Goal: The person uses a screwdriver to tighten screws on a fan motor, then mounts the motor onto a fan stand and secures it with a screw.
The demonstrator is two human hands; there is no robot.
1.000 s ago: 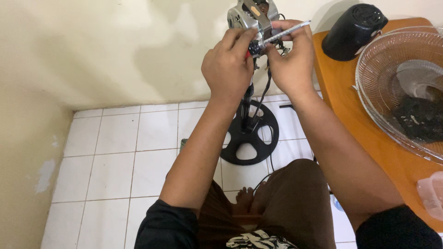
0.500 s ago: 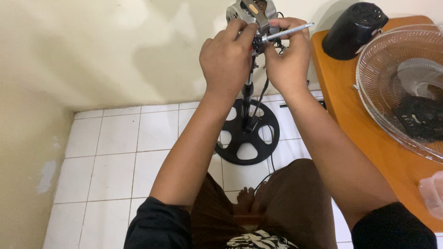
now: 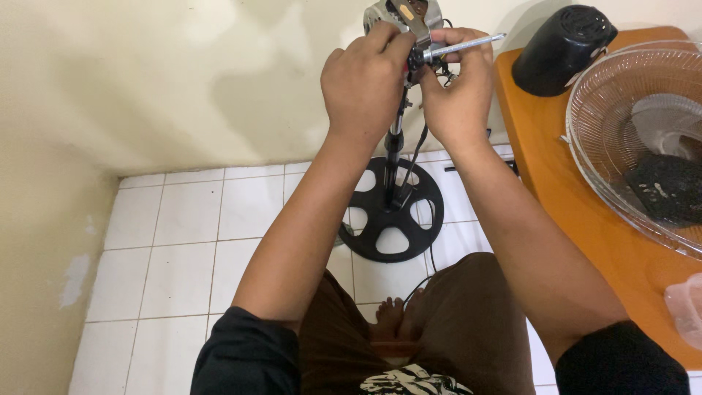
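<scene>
- My left hand [image 3: 363, 88] is closed around the exposed fan motor [image 3: 401, 16] at the top of the stand pole [image 3: 395, 143], fingers wrapped tight on the housing.
- My right hand [image 3: 459, 95] is closed on a screwdriver [image 3: 462, 48]; its metal shaft sticks out to the right above my knuckles, and the handle end sits between my 2 hands, mostly hidden.
- The motor sits high against the cream wall [image 3: 161, 80], directly above the black round base [image 3: 393, 211], which rests on the white tiled floor [image 3: 183, 241].
- A black cable [image 3: 418, 150] hangs from the motor down beside the pole.
- On the orange table [image 3: 585, 219], at its far edge, stands the black motor cover [image 3: 559, 50]; a wire fan guard [image 3: 635, 139] lies near the right edge.
- A clear plastic container [image 3: 687, 307] shows at the table's near right corner.
</scene>
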